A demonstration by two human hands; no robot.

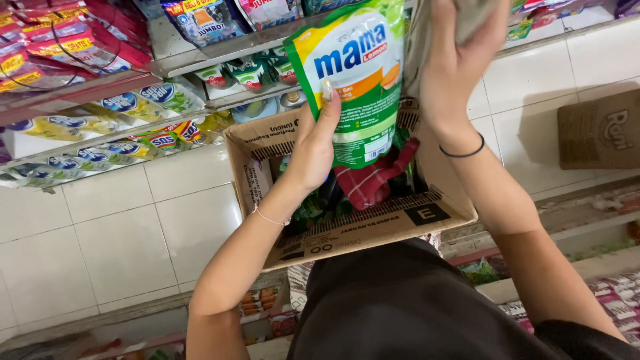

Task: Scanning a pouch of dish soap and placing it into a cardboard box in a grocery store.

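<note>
Both hands are raised above the open cardboard box (373, 230): the left hand (313, 143) pinches the upright green refill pouch (357, 80), while the right hand (457, 63) clutches a grey cloth (467, 13) just right.

The cardboard box (373, 227) is open at the top, but a green pouch (357, 80) held over it and a red checked cloth (373, 180) inside crowd its mouth; only its near left corner stays passable. Packets (100, 143) fill the shelves (200, 57) to their front edges. The white tiled floor (120, 227) left of the box lies open, and a brown carton (600, 130) blocks the far right.
</note>
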